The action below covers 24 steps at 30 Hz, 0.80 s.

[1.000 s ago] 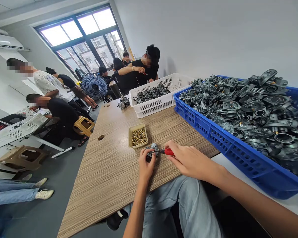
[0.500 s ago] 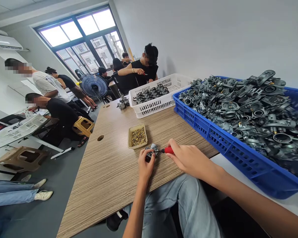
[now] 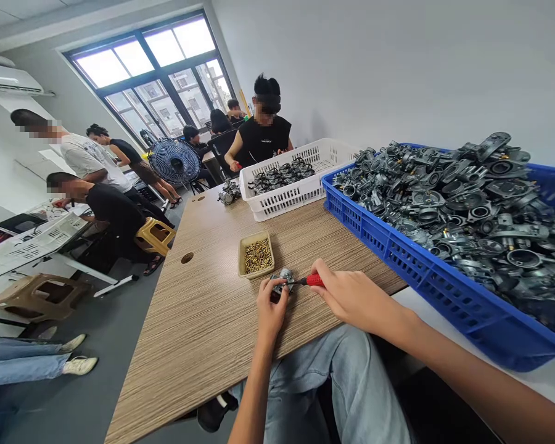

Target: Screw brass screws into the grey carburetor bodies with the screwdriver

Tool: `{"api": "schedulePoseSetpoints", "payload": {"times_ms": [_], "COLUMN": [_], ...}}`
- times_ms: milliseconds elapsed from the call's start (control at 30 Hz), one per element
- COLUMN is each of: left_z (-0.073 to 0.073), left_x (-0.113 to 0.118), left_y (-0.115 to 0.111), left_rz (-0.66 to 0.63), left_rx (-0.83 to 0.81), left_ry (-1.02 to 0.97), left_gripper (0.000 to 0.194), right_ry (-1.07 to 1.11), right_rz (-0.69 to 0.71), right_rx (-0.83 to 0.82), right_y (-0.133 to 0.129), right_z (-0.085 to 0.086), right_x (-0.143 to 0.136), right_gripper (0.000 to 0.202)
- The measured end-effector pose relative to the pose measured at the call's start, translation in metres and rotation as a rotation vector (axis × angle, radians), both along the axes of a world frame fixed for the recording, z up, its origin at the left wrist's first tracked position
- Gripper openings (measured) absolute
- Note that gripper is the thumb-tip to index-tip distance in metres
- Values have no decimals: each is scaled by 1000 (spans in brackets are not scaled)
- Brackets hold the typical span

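My left hand [image 3: 272, 303] is closed around a small grey metal carburetor body [image 3: 285, 275] on the table, its thumb and fingers pinching it from the near side. In my right hand [image 3: 346, 290] is a screwdriver with a red handle [image 3: 315, 280]. Its dark shaft points left, and the tip meets the carburetor body close to my left fingertips; the exact contact is too small to make out. Just beyond my left hand stands a beige tray [image 3: 241, 273] holding many small brass pieces [image 3: 258, 254].
A blue crate [image 3: 374, 237] heaped with grey carburetor bodies [image 3: 444, 191] stands at the right. Behind the tray is a white basket [image 3: 277, 206] with dark parts; a metal part [image 3: 229, 192] lies beside it. A co-worker [image 3: 264, 132] sits across the wooden table [image 3: 198, 320].
My hands, the screwdriver and the carburetor body stay almost in place. The co-worker across the table has straightened up and lowered a raised hand towards the white basket.
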<state>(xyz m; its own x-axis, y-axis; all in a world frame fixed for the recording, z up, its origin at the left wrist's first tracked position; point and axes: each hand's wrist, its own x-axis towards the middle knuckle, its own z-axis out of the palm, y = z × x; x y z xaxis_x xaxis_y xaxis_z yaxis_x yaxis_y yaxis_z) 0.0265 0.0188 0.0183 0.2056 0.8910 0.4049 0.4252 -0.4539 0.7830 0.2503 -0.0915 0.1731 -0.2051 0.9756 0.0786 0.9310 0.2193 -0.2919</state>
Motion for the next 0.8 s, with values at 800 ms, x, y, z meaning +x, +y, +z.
{"api": "schedulePoseSetpoints", "payload": {"times_ms": [800], "left_z": [26], "left_x": [-7], "left_y": [-21], "left_rz": [59], "left_rx": [153], "left_ry": [81], "left_gripper": [42], "right_ry": [45], "right_rz": [65], "right_rx": [73], "right_y": [0], "right_z": [-8], "right_x": [4], "right_gripper": [6]}}
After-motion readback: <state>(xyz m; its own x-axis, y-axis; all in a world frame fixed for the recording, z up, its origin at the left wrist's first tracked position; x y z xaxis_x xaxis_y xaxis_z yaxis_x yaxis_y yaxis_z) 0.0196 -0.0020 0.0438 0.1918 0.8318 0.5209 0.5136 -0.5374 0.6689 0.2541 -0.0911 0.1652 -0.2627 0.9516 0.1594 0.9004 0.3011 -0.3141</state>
